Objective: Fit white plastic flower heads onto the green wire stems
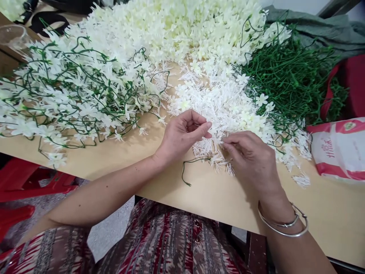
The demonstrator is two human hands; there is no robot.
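My left hand (184, 133) is closed over the front of the white pile, thumb pressed to its curled fingers; what it pinches, if anything, is too small to make out. To its right, my right hand (251, 156) has thumb and forefinger pinched together at the edge of the small white stamen pieces (211, 114), and its contents cannot be made out either. The two hands are a short gap apart. Just below them a single green stem (184, 172) with white pieces at its end lies on the wooden table (159, 182).
White flowers on green stems (85, 99) spread at left. Loose cream petals (176, 26) are heaped at the back. Bare green stems (288, 76) lie at right, beside a red and white packet (339, 148). Red stools (31, 179) stand below left.
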